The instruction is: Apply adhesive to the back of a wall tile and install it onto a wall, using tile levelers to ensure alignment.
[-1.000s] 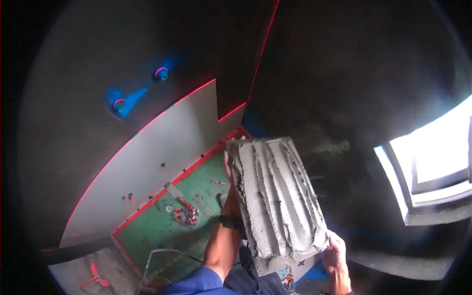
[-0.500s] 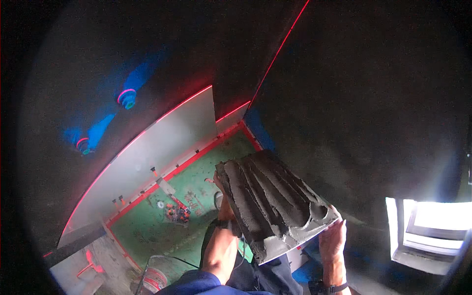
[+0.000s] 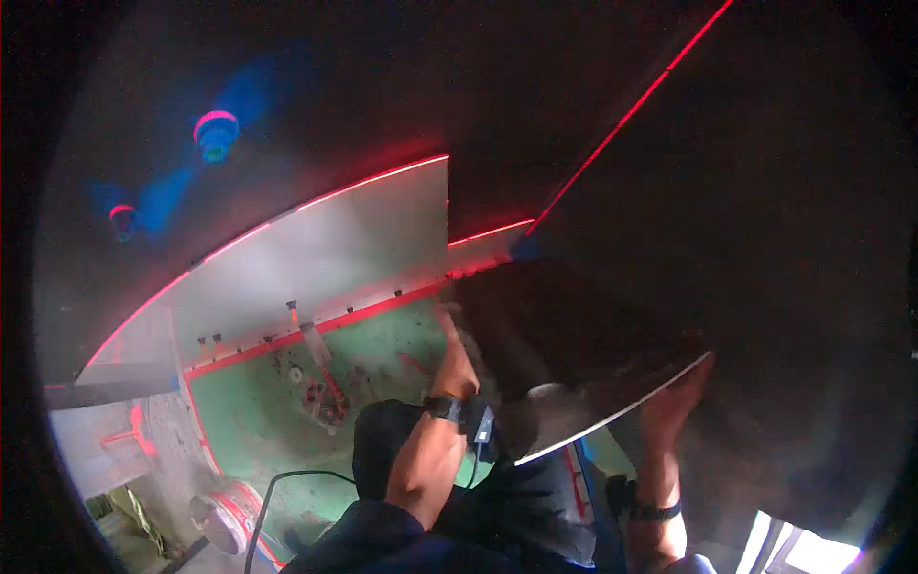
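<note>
Both hands hold a large tile (image 3: 583, 325) in front of me. Its upper face is in dark shadow and blurred, and a pale edge (image 3: 612, 407) runs along its near side. My left hand (image 3: 451, 320) grips the left edge, its fingers partly hidden. Round the near right corner closes my right hand (image 3: 674, 392), smeared by motion. The tile's far side reaches toward the corner where a large pale tile (image 3: 335, 234) and a narrower piece (image 3: 492, 239) stand on the wall.
Red laser lines (image 3: 631, 115) cross the dark walls. Two pipe fittings (image 3: 216, 139) stick out at the left. Small wedges (image 3: 292, 311) sit along the wall tile's foot. Orange pieces (image 3: 325, 402) lie on the green floor (image 3: 239, 421). A bucket (image 3: 229, 517) stands lower left.
The tile has swung into shadow and moved toward the wall corner, its grey mortar ridges no longer distinct. My right hand has risen slightly with it. The view has turned, shifting the window downward.
</note>
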Demonstrator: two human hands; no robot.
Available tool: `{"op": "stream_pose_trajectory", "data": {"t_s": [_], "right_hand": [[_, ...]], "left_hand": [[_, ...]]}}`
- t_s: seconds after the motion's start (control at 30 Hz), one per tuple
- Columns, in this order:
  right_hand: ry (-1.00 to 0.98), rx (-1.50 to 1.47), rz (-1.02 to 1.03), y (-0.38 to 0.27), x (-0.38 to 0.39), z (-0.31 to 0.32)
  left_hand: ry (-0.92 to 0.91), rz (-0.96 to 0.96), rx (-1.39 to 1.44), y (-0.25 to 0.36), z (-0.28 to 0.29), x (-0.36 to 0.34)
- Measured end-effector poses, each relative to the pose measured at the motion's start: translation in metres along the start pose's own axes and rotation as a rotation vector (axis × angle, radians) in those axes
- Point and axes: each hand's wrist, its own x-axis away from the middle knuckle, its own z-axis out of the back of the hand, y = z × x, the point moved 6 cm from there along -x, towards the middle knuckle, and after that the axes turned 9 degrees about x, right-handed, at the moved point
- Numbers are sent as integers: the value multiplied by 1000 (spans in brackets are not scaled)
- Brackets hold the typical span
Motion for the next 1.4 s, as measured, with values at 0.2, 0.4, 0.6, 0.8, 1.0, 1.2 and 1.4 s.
{"op": "stream_pose_trajectory", "data": {"t_s": [0.2, 0.4, 0.6, 0.8, 1.0, 1.2, 1.4], "right_hand": [[197, 41, 183, -22, -57, -38], [138, -320, 226, -1, -60, -73], [117, -205, 395, -17, -137, -112], [94, -36, 409, -27, -171, -134], [83, 22, 441, -35, -189, -152], [22, 75, 391, -47, -193, -159], [-27, 48, 397, -66, -183, -157]], "left_hand": [[-169, -37, 90, 8, -11, -71], [200, -62, 2, 0, 40, -72], [100, -9, -4, -18, 38, -135], [27, 20, -33, -20, 40, -142], [-185, -15, -233, -10, 45, -144], [-392, -76, -429, -16, 47, -158], [-174, 605, 1111, -34, 79, -188]]}}
